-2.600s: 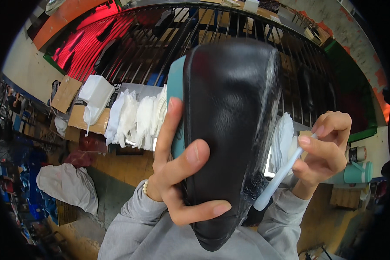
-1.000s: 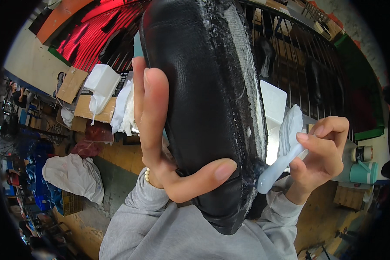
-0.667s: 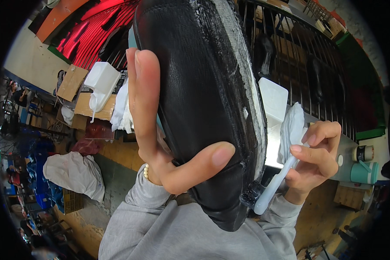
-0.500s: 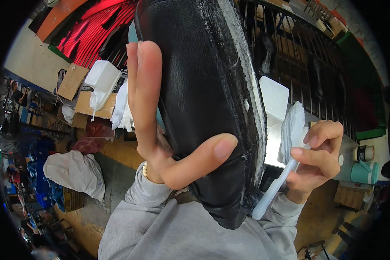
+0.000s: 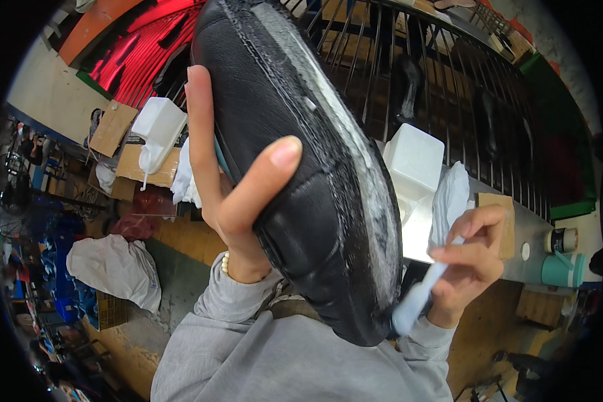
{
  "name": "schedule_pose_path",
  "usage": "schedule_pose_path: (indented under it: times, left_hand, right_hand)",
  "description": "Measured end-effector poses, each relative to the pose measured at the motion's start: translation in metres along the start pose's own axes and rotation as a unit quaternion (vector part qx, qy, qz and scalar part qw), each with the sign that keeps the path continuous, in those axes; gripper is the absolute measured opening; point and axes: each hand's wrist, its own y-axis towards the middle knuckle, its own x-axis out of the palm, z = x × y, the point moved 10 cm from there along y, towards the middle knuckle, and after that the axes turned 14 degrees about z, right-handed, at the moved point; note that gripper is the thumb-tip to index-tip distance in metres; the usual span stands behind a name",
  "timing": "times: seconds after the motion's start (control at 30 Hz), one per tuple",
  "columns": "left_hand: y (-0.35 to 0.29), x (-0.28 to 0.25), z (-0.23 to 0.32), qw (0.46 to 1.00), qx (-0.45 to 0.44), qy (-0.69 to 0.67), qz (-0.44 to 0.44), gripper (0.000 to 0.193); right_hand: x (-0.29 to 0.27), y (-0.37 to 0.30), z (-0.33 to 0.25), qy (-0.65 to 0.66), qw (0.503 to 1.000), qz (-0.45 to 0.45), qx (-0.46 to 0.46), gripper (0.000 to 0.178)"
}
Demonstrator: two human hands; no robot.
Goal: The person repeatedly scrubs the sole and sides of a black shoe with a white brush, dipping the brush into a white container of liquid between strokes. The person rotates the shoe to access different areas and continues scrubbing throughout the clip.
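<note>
A black leather shoe fills the middle of the view, tilted with its upper end away from me. Along its right-hand border runs a rough band smeared with white. My left hand grips the shoe from the left, thumb across the leather and fingers along the side. Between the thumb and fingers of my right hand is a small brush with a pale handle. Its dark head meets the shoe's lower right end; the contact itself is partly hidden. Just beyond that hand is a crumpled whitish piece.
A white plastic container stands behind the shoe, another at left on cardboard. Dark shoe-like pieces lie on a metal rack. A red-lit rack is far left. A teal jug sits at right.
The shoe has turned and shifted left, showing more of its white-smeared band. My left hand moved left with it. My right hand and the brush moved slightly left.
</note>
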Motion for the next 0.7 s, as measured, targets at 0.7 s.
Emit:
schedule_pose_path:
  times: [0.7]
  left_hand:
    - [-0.005, 0.013, 0.003, 0.992, 0.063, 0.059, -0.095, 0.052]
  right_hand:
    - [0.001, 0.020, -0.008, -0.003, 0.997, -0.027, -0.072, 0.043]
